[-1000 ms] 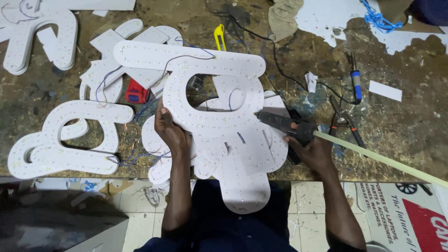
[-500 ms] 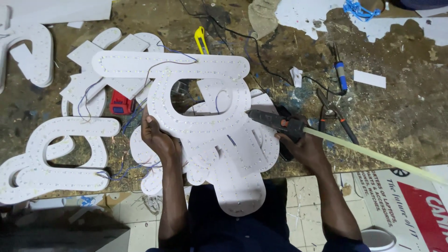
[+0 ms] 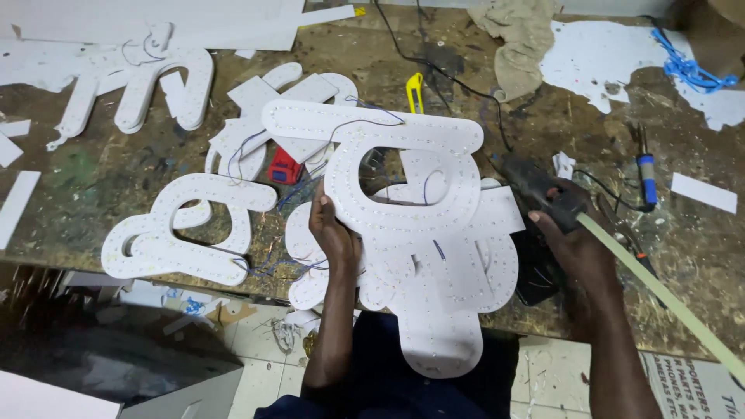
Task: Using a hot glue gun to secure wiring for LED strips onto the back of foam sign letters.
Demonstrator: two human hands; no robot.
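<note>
A large white cut-out sign shape (image 3: pixel 403 194), dotted with small LED points and thin wires, lies on the worn wooden workbench (image 3: pixel 93 171) and overhangs its near edge. My left hand (image 3: pixel 332 229) grips the shape's left edge, thumb on top. My right hand (image 3: pixel 573 237) is closed around a black glue gun (image 3: pixel 535 188) at the shape's right side; a long pale glue stick (image 3: pixel 660 291) sticks out of the gun's back toward the lower right.
More white cut-out shapes lie at the left (image 3: pixel 186 229) and far left (image 3: pixel 140 85). A red block (image 3: pixel 284 166), a yellow cutter (image 3: pixel 414 91), a blue-handled tool (image 3: pixel 646 172), a rag (image 3: pixel 524 46) and black cables are scattered on the bench. Tiled floor shows below.
The view has shifted, so everything sits lower and further right in frame. My right hand with the glue gun stays at the shape's right edge; my left hand keeps its grip.
</note>
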